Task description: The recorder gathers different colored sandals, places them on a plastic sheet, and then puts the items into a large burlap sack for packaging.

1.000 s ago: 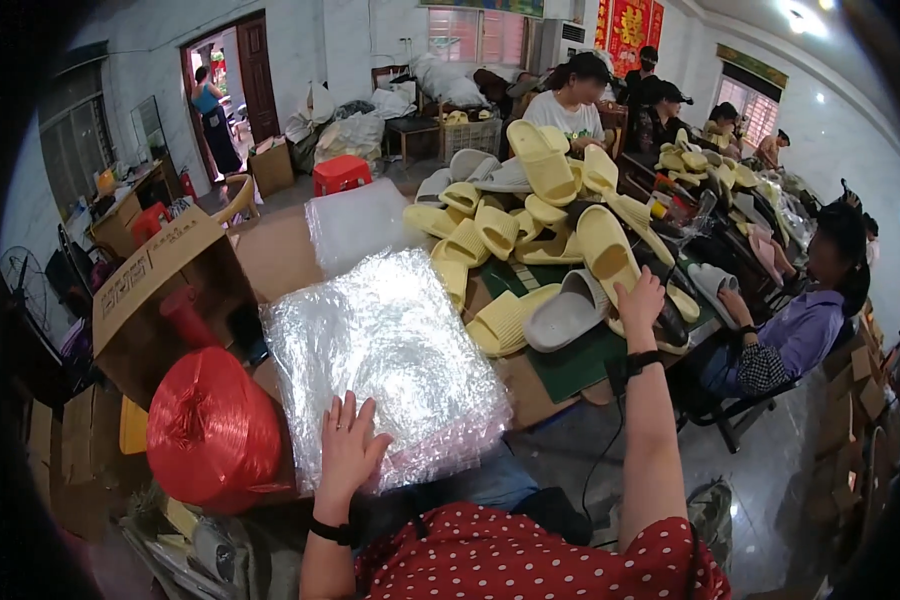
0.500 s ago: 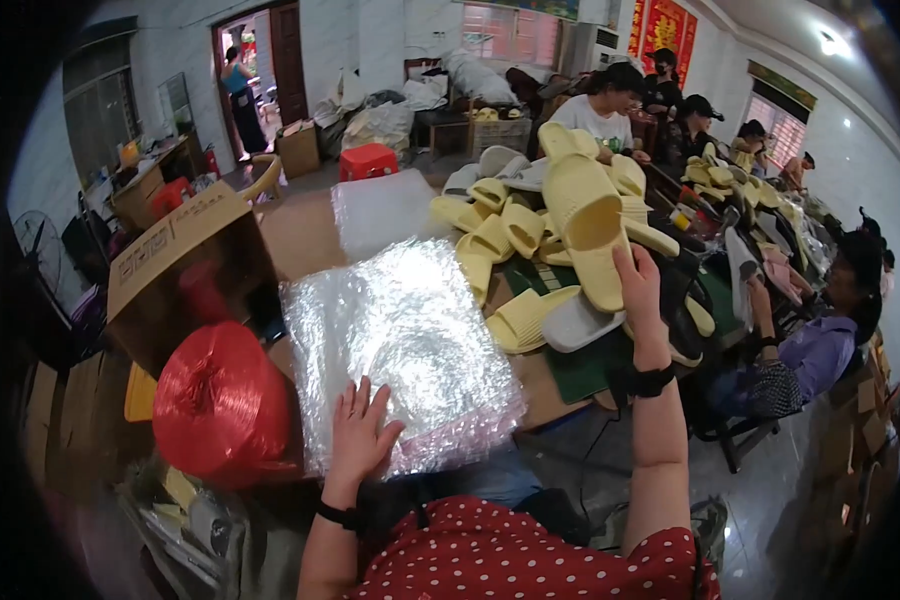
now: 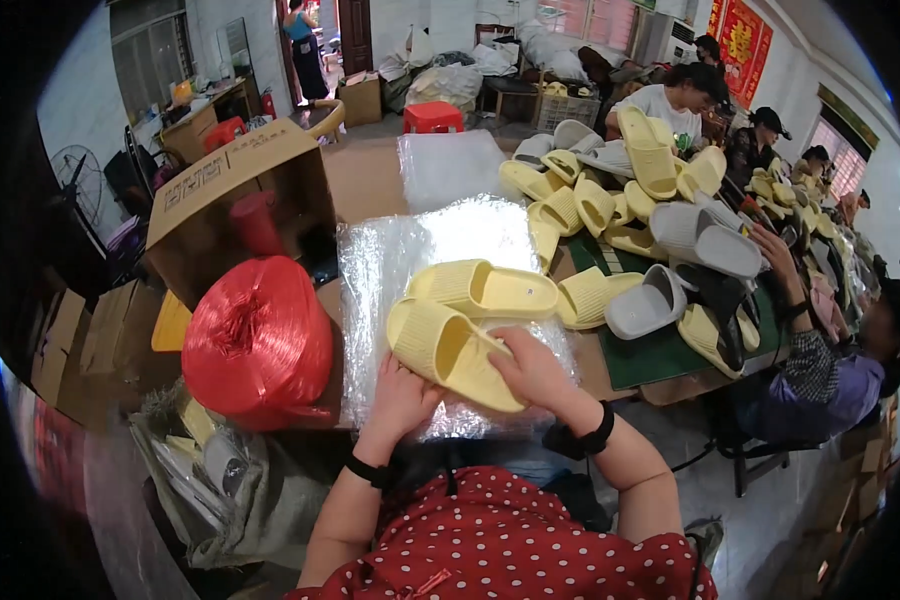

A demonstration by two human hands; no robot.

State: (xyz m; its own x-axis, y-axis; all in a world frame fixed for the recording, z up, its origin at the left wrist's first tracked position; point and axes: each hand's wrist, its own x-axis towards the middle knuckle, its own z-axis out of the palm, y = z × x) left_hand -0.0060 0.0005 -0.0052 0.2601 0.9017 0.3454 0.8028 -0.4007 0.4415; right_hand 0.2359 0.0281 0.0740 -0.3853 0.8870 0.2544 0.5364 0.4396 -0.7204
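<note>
A pair of yellow slide slippers is in front of me above a stack of clear plastic bags [image 3: 370, 330]. The nearer yellow slipper [image 3: 432, 343] is tilted, toe to the left; the farther slipper [image 3: 510, 291] lies just beyond and against it, its heel to the right. My right hand [image 3: 538, 372] is closed on the heel end of the nearer one, thumb on the footbed. At its near edge, my left hand [image 3: 402, 398] is closed around the strap side, with some fingers hidden beneath.
Left of the bags stand a big roll of red plastic twine [image 3: 255, 345] and an open cardboard box [image 3: 240, 180]. A heap of yellow and grey slippers [image 3: 595, 205] lies to the right, partly on a green mat [image 3: 630, 360]. A co-worker in purple [image 3: 830, 385] reaches into it.
My right hand has brought the yellow slippers from above the heap to over the bags. My left hand, earlier flat on the bags, now grips the nearer slipper. The view has shifted.
</note>
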